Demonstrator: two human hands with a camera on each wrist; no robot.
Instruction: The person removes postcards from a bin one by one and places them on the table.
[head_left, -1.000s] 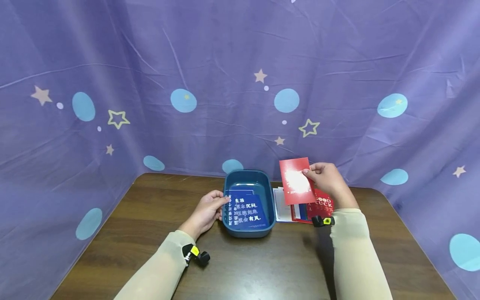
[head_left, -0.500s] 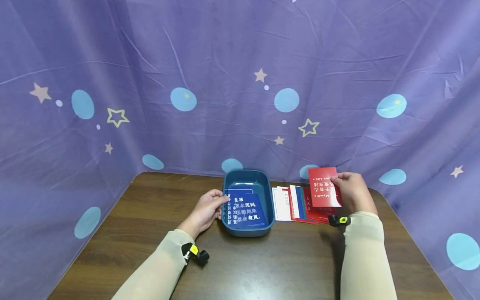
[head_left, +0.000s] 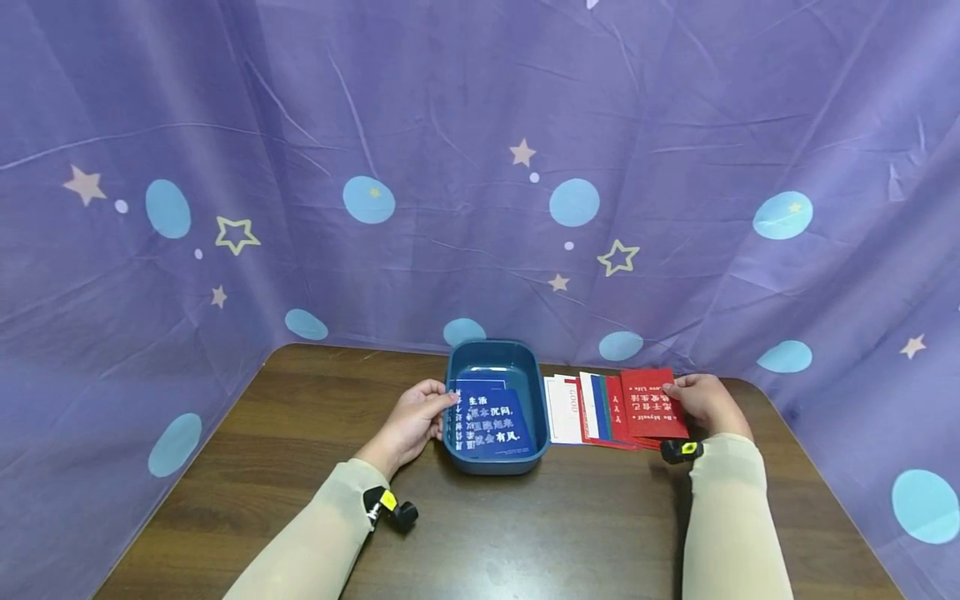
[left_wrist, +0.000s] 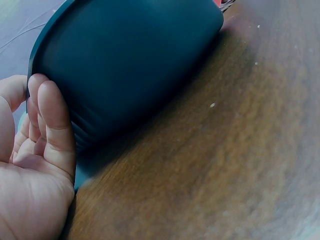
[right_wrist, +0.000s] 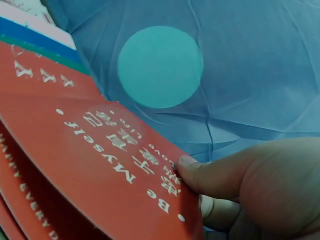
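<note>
A teal plastic bin point(head_left: 497, 467) stands in the middle of the table, with blue cards point(head_left: 502, 425) printed in white characters lying inside. My left hand point(head_left: 411, 425) grips its left rim, thumb over the edge and fingers against the outer wall point(left_wrist: 125, 60). To the bin's right, my right hand point(head_left: 708, 400) pinches the right edge of a red card point(head_left: 651, 404) reading "Be Myself". That card lies over other red cards point(head_left: 615, 408); in the right wrist view its near edge is raised above a card beneath point(right_wrist: 25, 195).
Left of the red card, overlapping white cards point(head_left: 560, 408) and a blue-edged card point(head_left: 597, 406) fan out toward the bin. A brown wooden table point(head_left: 525, 533) extends in front. Purple curtain point(head_left: 450, 250) hangs behind the table and at both sides.
My right hand has carried the red card rightward and then lowered it onto the right end of the card row. The left hand has kept its grip on the bin.
</note>
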